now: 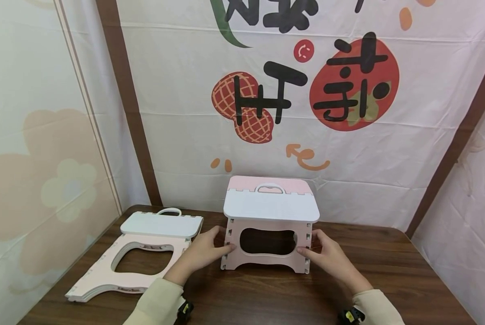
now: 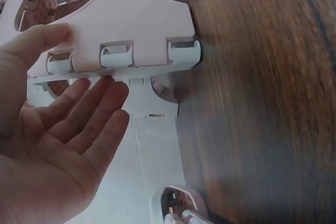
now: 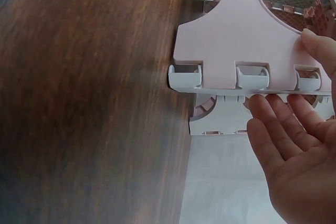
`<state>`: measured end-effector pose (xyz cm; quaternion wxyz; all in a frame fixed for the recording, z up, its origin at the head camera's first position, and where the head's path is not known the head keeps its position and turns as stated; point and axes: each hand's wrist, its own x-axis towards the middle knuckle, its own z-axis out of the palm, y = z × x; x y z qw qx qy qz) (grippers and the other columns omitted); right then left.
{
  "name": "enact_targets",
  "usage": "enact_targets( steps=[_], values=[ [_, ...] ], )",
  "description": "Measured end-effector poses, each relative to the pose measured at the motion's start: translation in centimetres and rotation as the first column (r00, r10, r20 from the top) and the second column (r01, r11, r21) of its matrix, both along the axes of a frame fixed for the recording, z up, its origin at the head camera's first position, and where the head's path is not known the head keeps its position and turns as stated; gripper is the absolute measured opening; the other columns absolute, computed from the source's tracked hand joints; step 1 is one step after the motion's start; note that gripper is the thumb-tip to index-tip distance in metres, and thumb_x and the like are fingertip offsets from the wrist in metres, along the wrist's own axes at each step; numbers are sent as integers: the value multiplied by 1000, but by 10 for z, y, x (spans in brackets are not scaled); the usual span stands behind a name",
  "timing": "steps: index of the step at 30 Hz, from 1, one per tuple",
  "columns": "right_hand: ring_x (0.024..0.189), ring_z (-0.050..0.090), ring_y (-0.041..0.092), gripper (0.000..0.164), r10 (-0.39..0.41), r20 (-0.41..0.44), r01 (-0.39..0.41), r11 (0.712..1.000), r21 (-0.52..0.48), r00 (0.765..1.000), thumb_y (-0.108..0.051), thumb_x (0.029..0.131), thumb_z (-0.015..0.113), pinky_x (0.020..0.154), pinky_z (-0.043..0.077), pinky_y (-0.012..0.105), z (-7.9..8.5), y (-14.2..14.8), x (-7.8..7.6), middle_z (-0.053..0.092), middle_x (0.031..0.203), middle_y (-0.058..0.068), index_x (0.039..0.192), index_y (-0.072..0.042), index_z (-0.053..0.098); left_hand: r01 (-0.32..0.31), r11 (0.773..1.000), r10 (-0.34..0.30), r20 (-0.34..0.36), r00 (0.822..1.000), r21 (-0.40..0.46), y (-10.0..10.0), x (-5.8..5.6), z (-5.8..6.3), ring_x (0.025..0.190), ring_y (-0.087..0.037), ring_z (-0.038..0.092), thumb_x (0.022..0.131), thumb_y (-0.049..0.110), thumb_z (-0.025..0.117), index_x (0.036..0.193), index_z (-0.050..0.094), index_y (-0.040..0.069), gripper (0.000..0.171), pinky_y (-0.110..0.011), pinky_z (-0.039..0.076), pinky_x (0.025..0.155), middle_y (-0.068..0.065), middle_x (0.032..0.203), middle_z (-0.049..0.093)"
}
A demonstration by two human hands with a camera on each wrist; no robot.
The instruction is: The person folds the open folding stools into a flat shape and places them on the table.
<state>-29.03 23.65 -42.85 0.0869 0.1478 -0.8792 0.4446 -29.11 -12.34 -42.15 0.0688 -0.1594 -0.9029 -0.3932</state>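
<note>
An unfolded folding step stool (image 1: 271,205) stands upright on the table, with a white and pink top, a white carry handle and pale pink legs. My left hand (image 1: 201,248) holds its left side, the thumb on the front leg panel and the fingers along the side edge. On the opposite side, my right hand (image 1: 334,258) holds it the same way. Both wrist views show the thumbs on the pink panel, the left hand (image 2: 63,135) and right hand (image 3: 299,145) with fingertips at the hinged edge.
A second stool (image 1: 161,225), folded flat, lies on the left of the dark wooden table (image 1: 372,271), close to my left forearm. Behind the table hangs a printed white cloth (image 1: 177,113). More cloth walls stand at both sides.
</note>
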Motion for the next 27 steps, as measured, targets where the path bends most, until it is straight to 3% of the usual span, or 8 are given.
enact_targets(
  steps=[14, 19, 27],
  values=[
    [93, 65, 15, 47, -34, -34, 36, 998, 48, 999, -36, 82, 84, 76, 54, 31, -8, 0, -6, 69, 98, -1, 113, -10, 62, -55, 996, 50, -74, 996, -69, 6, 2, 1, 90, -26, 67, 82, 49, 80, 111, 65, 7, 54, -46, 54, 77, -10, 105, 71],
    [93, 65, 15, 48, -44, -29, 45, 998, 54, 999, -37, 82, 84, 76, 54, 31, -9, 0, -7, 68, 98, -1, 115, -9, 63, -67, 994, 56, -122, 991, -89, 7, 0, -2, 80, -16, 63, 81, 50, 80, 107, 65, 9, 51, -41, 52, 71, -6, 97, 71],
    [92, 65, 15, 45, -52, -25, 53, 997, 59, 998, -36, 82, 84, 75, 54, 31, -8, -1, -8, 68, 97, -2, 113, -10, 64, -69, 993, 54, -146, 988, -101, 8, 0, -2, 77, -15, 63, 81, 50, 80, 106, 66, 8, 50, -39, 52, 69, -3, 93, 71]
  ],
)
